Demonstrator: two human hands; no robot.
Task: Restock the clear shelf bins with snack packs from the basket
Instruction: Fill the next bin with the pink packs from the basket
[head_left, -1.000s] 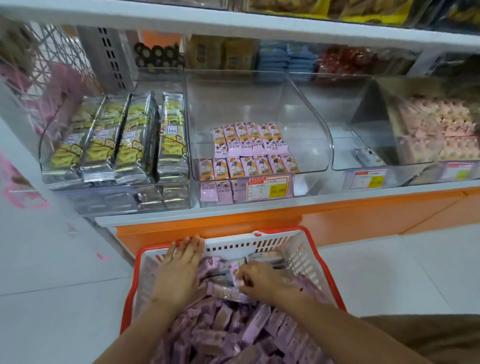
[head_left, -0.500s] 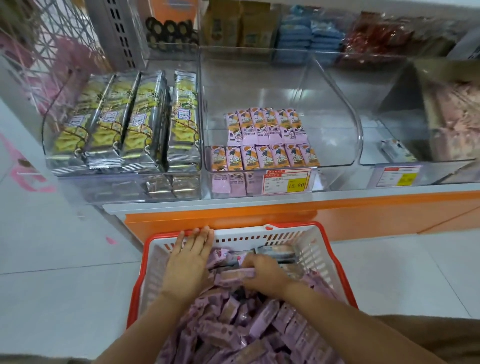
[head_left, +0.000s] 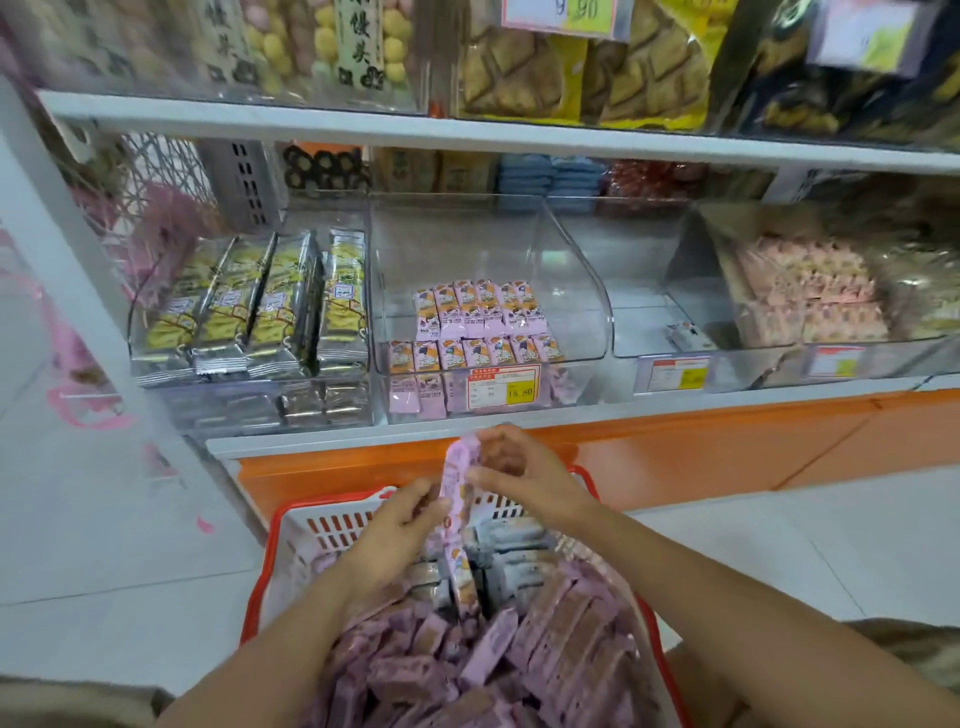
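A red-rimmed white basket (head_left: 332, 525) on the floor is heaped with purple snack packs (head_left: 493, 649). Above its far end, both hands hold a stack of purple packs (head_left: 458, 499) standing on edge. My right hand (head_left: 524, 478) grips the top of the stack, and my left hand (head_left: 400, 530) grips its lower left side. Straight ahead on the shelf stands the clear middle bin (head_left: 483, 249), partly filled with two rows of the same purple-and-orange packs (head_left: 475, 332). A price tag (head_left: 501, 387) hangs on its front.
A clear bin of long yellow-and-silver packs (head_left: 260, 306) stands to the left. On the right are a near-bare clear bin (head_left: 644, 291) and one of pink packs (head_left: 810, 301). An upper shelf (head_left: 467, 132) overhangs the bins. An orange base panel (head_left: 727, 441) runs below.
Both hands have risen out of the basket, lifting a stack of purple packs up toward the shelf. The view has tilted upward, showing the upper shelf.
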